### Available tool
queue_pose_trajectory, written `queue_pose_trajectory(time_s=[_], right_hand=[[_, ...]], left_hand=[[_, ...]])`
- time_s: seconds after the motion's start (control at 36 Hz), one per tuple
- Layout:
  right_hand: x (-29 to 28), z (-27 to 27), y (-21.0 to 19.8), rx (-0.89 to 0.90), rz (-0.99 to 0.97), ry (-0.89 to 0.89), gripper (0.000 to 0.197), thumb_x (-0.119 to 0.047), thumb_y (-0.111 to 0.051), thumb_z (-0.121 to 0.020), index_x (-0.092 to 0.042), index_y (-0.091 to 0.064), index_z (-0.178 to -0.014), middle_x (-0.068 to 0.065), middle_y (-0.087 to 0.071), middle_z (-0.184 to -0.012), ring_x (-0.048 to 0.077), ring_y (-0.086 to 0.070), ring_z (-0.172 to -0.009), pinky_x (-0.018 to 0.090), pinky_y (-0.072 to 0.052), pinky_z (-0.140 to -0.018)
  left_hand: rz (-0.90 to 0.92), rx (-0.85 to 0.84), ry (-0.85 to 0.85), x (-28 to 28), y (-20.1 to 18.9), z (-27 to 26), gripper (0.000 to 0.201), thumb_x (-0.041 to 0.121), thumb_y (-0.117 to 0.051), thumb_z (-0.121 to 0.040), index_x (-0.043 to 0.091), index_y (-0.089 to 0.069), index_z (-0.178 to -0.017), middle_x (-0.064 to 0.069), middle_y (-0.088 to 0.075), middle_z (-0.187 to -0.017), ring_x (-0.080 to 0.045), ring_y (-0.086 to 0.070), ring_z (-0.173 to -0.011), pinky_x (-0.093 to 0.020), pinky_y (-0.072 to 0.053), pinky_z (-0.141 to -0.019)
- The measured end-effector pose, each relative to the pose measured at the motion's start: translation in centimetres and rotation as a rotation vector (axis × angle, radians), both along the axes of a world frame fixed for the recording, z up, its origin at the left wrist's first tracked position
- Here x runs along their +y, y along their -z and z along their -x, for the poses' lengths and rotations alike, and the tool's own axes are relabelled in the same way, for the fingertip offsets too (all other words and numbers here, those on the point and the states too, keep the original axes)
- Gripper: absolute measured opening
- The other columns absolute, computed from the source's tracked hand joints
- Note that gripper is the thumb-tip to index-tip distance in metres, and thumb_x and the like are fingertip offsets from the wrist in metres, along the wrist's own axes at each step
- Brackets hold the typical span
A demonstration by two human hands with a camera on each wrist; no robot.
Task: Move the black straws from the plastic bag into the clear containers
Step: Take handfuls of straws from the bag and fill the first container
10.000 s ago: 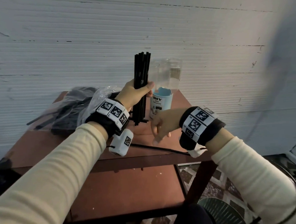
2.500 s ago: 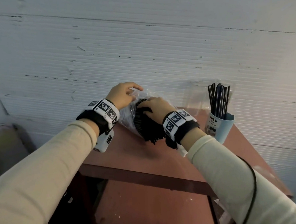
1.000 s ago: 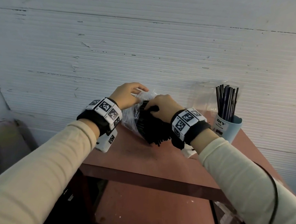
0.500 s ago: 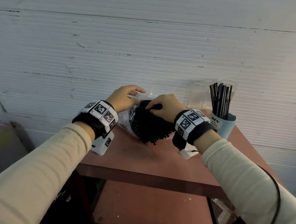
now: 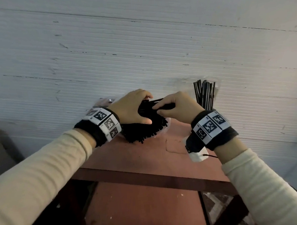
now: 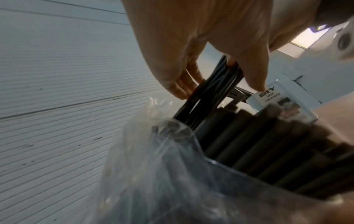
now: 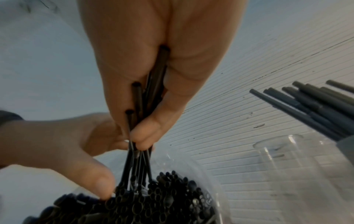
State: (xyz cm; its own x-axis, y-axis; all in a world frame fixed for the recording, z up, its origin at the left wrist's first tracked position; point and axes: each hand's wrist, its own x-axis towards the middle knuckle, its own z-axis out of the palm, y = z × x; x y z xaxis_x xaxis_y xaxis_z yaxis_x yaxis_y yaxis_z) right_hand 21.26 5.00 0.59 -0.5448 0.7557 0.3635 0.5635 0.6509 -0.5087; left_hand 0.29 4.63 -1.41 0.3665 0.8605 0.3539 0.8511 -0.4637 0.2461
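A clear plastic bag [image 6: 153,166] full of black straws [image 5: 145,130] lies at the back of the red-brown table [image 5: 138,156]. My right hand [image 7: 134,133] pinches a small bunch of straws [image 7: 151,84] partly drawn out of the bag's open end. My left hand [image 5: 146,109] arches over the bundle, fingers and thumb curled round the same bunch [image 6: 210,91], thumb tip on the straw ends. To the right stands a clear container [image 5: 205,95] with a blue label, holding several upright straws. A second, empty clear container [image 7: 287,159] stands beside it.
A white ribbed wall [image 5: 140,52] rises directly behind the table. The table's front rail [image 5: 148,176] and a lower shelf [image 5: 141,208] lie below my arms. Patterned floor [image 5: 217,205] shows at the lower right.
My left hand has shifted from the bag's far edge onto the straw bundle. My right hand has drawn a small bunch of straws out to the right.
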Motion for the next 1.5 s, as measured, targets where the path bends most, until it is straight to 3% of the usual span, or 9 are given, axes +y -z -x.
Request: queue_pose_trajectory(time_s=[0.14, 0.19, 0.28, 0.42, 0.56, 0.86, 1.14, 1.31, 1.5], right_hand=[[-1.3, -1.3, -0.3, 0.051, 0.036, -0.02, 0.021, -0.011, -0.074, -0.081, -0.025, -0.077, -0.097, -0.002, -0.073, -0.089, 0.014, -0.068, -0.08, 0.029, -0.055, -0.08], [-1.7, -1.8, -0.3, 0.08, 0.046, -0.02, 0.021, -0.01, -0.074, -0.081, -0.022, -0.077, -0.097, 0.0, -0.073, -0.089, 0.015, -0.068, -0.08, 0.03, -0.055, -0.081], [-2.1, -2.7, -0.3, 0.082, 0.051, -0.006, 0.021, -0.012, -0.074, -0.082, -0.021, -0.077, -0.101, 0.001, -0.073, -0.09, 0.012, -0.067, -0.078, 0.026, -0.054, -0.077], [-3.0, -4.5, -0.8, 0.115, 0.043, -0.016, 0.025, -0.02, -0.073, -0.085, -0.026, -0.073, -0.108, -0.01, -0.072, -0.098, 0.004, -0.067, -0.086, 0.023, -0.052, -0.085], [-4.2, -5.9, -2.8, 0.254, -0.111, -0.001, 0.03, -0.025, -0.07, -0.087, -0.024, -0.067, -0.118, -0.013, -0.067, -0.113, -0.004, -0.062, -0.101, 0.011, -0.045, -0.088], [-6.1, -6.8, -9.4, 0.643, -0.438, 0.046, 0.038, -0.01, -0.066, -0.085, -0.021, -0.053, -0.119, 0.001, -0.057, -0.122, 0.016, -0.064, -0.091, 0.033, -0.057, -0.084], [-5.5, -6.9, -11.9, 0.563, -0.635, 0.067, 0.032, -0.006, -0.057, -0.088, -0.008, -0.059, -0.12, 0.003, -0.052, -0.12, 0.01, -0.059, -0.102, 0.03, -0.053, -0.089], [-4.8, -6.7, -11.1, 0.449, -0.617, 0.06, 0.051, -0.006, -0.056, -0.087, -0.01, -0.045, -0.136, -0.003, -0.052, -0.122, 0.009, -0.055, -0.11, 0.03, -0.051, -0.093], [-2.6, -6.5, -6.6, 0.348, -0.495, 0.111, 0.034, -0.009, -0.058, -0.086, -0.01, -0.059, -0.12, 0.0, -0.055, -0.119, 0.011, -0.059, -0.102, 0.025, -0.05, -0.091]], left_hand=[[0.014, 0.098, -0.021, 0.9, -0.2, -2.4, 0.044, 0.038, -0.077, -0.076, 0.02, -0.057, -0.11, 0.007, -0.064, -0.1, -0.014, -0.059, -0.092, -0.022, -0.041, -0.074], [0.023, 0.12, -0.016, 1.3, 0.1, -3.4, 0.022, 0.035, -0.066, -0.082, 0.019, -0.056, -0.091, -0.001, -0.065, -0.086, -0.023, -0.063, -0.082, -0.032, -0.047, -0.073], [0.068, 0.078, -0.004, 2.1, 0.5, -3.8, 0.029, 0.047, -0.049, -0.084, 0.019, -0.055, -0.076, -0.002, -0.064, -0.073, -0.023, -0.062, -0.069, -0.043, -0.05, -0.07], [0.052, 0.038, 0.02, 1.9, -0.2, -5.2, 0.037, 0.037, -0.058, -0.093, 0.027, -0.042, -0.061, 0.003, -0.052, -0.06, -0.018, -0.051, -0.06, -0.028, -0.037, -0.058], [0.064, -0.15, 0.053, 1.0, -1.8, -6.2, 0.035, 0.034, -0.06, -0.095, 0.026, -0.048, -0.064, 0.007, -0.052, -0.061, -0.013, -0.051, -0.059, -0.025, -0.034, -0.057], [0.147, -0.418, 0.21, -0.8, -8.1, -11.5, 0.042, 0.052, -0.053, -0.093, 0.018, -0.049, -0.069, 0.004, -0.051, -0.059, -0.012, -0.046, -0.051, -0.026, -0.041, -0.06], [0.329, -0.801, 0.506, -1.4, -8.9, -15.2, 0.034, 0.041, -0.056, -0.093, 0.015, -0.044, -0.075, 0.008, -0.043, -0.057, -0.009, -0.039, -0.053, -0.023, -0.039, -0.061], [0.349, -0.846, 0.543, -0.2, -6.4, -15.8, 0.06, 0.072, -0.07, -0.062, 0.016, -0.052, -0.076, 0.006, -0.048, -0.061, -0.011, -0.041, -0.058, -0.025, -0.04, -0.066], [0.353, -0.859, 0.384, -0.3, -1.1, -16.2, 0.03, 0.042, -0.061, -0.086, 0.014, -0.061, -0.076, 0.01, -0.063, -0.064, -0.014, -0.057, -0.069, -0.026, -0.047, -0.077]])
